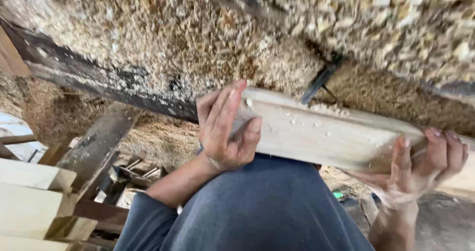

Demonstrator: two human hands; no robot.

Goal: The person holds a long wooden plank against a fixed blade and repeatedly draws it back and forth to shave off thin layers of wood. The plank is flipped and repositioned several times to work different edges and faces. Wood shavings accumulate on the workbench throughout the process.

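No packages, labels, signs or screens anywhere in your view; nothing of that kind to note

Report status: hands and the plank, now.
Left hand clamped on pale plank end. Right hand gripping it from below. Sawdust-covered bench directly beyond.

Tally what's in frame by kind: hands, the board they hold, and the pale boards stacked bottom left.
Hands: 2, left hand and right hand
Held plank: 1, gripped at both ends
Stacked boards: 4 visible, lower ones cut off by the frame edge
Total: 7
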